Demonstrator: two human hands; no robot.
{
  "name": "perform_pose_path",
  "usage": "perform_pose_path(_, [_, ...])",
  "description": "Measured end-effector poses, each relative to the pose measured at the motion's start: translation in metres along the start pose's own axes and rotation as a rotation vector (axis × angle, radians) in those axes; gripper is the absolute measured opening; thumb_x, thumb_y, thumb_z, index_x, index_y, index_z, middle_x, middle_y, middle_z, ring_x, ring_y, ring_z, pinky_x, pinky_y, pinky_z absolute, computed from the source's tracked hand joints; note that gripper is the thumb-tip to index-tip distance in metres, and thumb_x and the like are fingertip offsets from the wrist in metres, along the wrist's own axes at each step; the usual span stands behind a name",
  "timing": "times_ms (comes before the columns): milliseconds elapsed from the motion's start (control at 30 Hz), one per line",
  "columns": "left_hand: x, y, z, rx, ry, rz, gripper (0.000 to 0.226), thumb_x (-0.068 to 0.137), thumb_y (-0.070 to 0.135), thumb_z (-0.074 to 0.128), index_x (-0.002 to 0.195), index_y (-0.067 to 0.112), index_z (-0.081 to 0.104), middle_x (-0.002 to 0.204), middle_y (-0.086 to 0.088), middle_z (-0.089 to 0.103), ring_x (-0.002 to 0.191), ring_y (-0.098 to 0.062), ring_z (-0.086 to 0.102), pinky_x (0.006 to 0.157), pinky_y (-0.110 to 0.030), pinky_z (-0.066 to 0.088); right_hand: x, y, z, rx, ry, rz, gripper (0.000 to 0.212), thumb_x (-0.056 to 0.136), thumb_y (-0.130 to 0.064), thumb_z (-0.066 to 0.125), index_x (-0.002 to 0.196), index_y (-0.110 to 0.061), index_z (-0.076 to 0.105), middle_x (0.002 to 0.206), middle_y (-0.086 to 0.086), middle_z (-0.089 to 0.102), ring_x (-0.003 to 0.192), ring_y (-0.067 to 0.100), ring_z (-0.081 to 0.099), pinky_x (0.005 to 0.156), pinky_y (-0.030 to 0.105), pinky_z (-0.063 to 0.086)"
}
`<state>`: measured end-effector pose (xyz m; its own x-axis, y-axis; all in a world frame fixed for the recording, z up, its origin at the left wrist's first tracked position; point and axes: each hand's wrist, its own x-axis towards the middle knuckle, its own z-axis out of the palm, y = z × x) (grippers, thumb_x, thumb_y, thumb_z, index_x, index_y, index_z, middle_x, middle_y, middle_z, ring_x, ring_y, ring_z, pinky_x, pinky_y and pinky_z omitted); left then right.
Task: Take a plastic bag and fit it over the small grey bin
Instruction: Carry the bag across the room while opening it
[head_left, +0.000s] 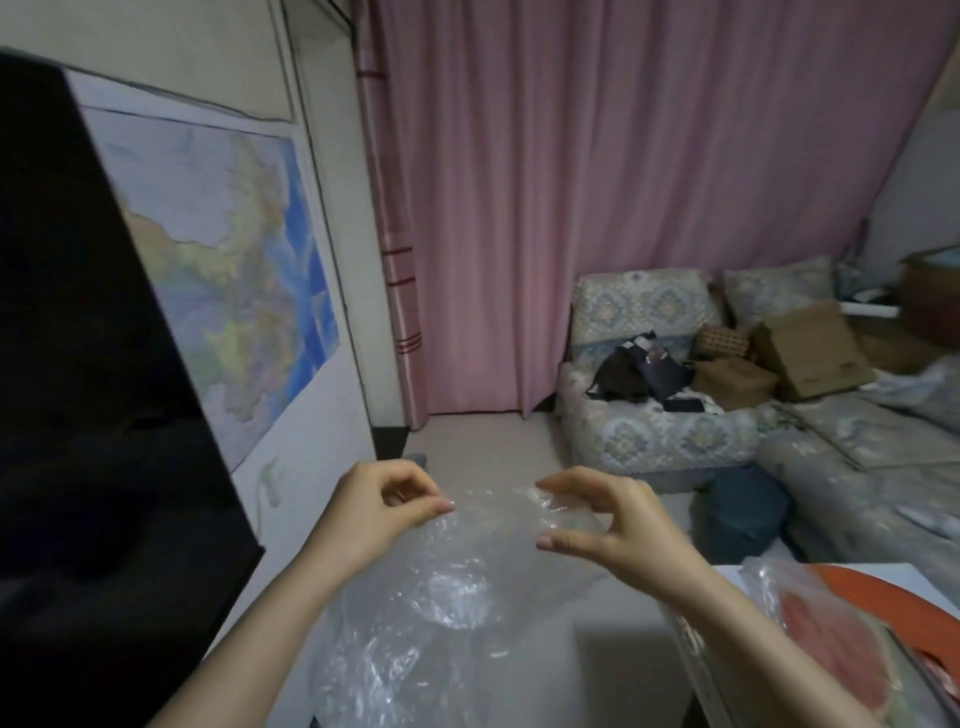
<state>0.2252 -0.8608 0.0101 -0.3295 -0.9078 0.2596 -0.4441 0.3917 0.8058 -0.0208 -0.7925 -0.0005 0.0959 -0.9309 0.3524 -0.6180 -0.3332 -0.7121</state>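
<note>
A clear, crinkled plastic bag hangs in front of me, held up by both hands at its top edge. My left hand pinches the bag's left corner between thumb and fingers. My right hand grips the right side of the top edge, fingers curled over bunched film. The bag droops down toward the bottom of the view. A small grey shape peeks out just behind my left hand; I cannot tell whether it is the grey bin.
A dark screen fills the left side, with a wall map behind it. Pink curtains hang ahead. A patterned sofa carries bags and cardboard boxes. A white table at lower right holds a plastic-wrapped red object.
</note>
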Motion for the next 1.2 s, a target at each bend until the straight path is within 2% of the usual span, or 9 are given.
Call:
perform_pose_path(167, [0.116,-0.043,0.027,-0.003,-0.018,-0.005,0.009,0.066,0.023,0.08,0.065,0.019,0.072,0.065,-0.007,0.071,0.057,-0.011,0.062,0.061,-0.026,0.051,0.091,0.078,-0.01,-0.006,0.123,0.048,0.023,0.071,-0.026,0.079,0.092,-0.022,0.07,0.083,-0.006,0.074,0.074,0.007,0.067,0.07,0.026,0.055])
perform_pose_path(433, [0.309,-0.081,0.058,-0.004,0.019,-0.067,0.009,0.063,0.021,0.082,0.065,0.02,0.073,0.066,-0.006,0.072,0.057,-0.011,0.062,0.063,-0.034,0.053,0.272,0.189,-0.065,0.002,0.121,0.023,0.007,0.071,-0.015,0.078,0.07,-0.018,0.072,0.065,-0.006,0.071,0.06,0.002,0.064,0.057,0.012,0.049])
perform_pose_path(567, [0.389,-0.103,0.064,0.018,0.05,-0.111,0.009,0.062,0.023,0.082,0.067,0.02,0.074,0.068,-0.006,0.073,0.061,-0.015,0.064,0.07,-0.04,0.054,0.362,0.232,-0.076,0.074,0.117,0.03,0.01,0.071,-0.009,0.078,0.067,-0.016,0.073,0.06,0.0,0.071,0.056,0.006,0.065,0.058,0.022,0.053])
perform_pose_path(733, [0.486,-0.125,0.077,-0.03,-0.093,-0.099,0.06,0.049,0.067,0.072,0.101,0.037,0.069,0.104,0.017,0.07,0.101,0.004,0.061,0.092,-0.021,0.043,0.461,0.281,-0.059,0.02,0.081,-0.005,0.013,0.071,-0.011,0.078,0.063,-0.018,0.07,0.056,0.0,0.07,0.053,0.006,0.064,0.057,0.016,0.051])
perform_pose_path(867, [0.577,-0.139,0.103,0.002,-0.181,-0.037,0.07,0.046,0.076,0.069,0.108,0.044,0.062,0.1,0.022,0.069,0.099,0.013,0.058,0.091,-0.016,0.04,0.541,0.313,-0.038,0.031,0.069,-0.025,0.014,0.069,-0.011,0.078,0.064,-0.021,0.069,0.057,0.001,0.071,0.054,0.008,0.065,0.058,0.015,0.049])
perform_pose_path(967, [0.645,-0.158,0.106,-0.011,-0.17,-0.036,0.044,0.052,0.058,0.078,0.09,0.035,0.07,0.078,0.009,0.072,0.076,0.003,0.065,0.076,-0.02,0.048,0.605,0.334,-0.034,0.093,0.057,-0.023,0.01,0.068,-0.015,0.08,0.07,-0.02,0.071,0.062,-0.002,0.071,0.057,0.003,0.066,0.058,0.011,0.048])
perform_pose_path(1033, [0.689,-0.174,0.1,-0.05,-0.138,-0.046,0.02,0.061,0.038,0.082,0.076,0.027,0.074,0.069,0.003,0.072,0.064,-0.002,0.064,0.066,-0.02,0.051,0.645,0.347,-0.038,0.136,0.02,-0.022,0.021,0.064,-0.032,0.082,0.081,-0.025,0.072,0.074,-0.004,0.074,0.069,0.002,0.068,0.067,0.014,0.052])
perform_pose_path(1100, [0.73,-0.189,0.092,-0.09,-0.094,-0.044,0.012,0.067,0.027,0.08,0.075,0.02,0.075,0.071,-0.004,0.073,0.064,-0.007,0.066,0.066,-0.02,0.052,0.682,0.363,-0.043,0.179,-0.03,-0.017,0.044,0.054,-0.052,0.078,0.093,-0.034,0.07,0.09,-0.009,0.074,0.087,0.0,0.067,0.08,0.017,0.052])
perform_pose_path(1200, [0.781,-0.209,0.082,-0.108,-0.019,-0.057,0.009,0.07,0.022,0.077,0.077,0.016,0.075,0.074,-0.005,0.075,0.07,-0.011,0.069,0.071,-0.019,0.054,0.735,0.39,-0.043,0.143,-0.099,-0.009,0.053,0.048,-0.056,0.077,0.098,-0.043,0.064,0.1,-0.015,0.07,0.096,-0.004,0.062,0.086,0.017,0.048])
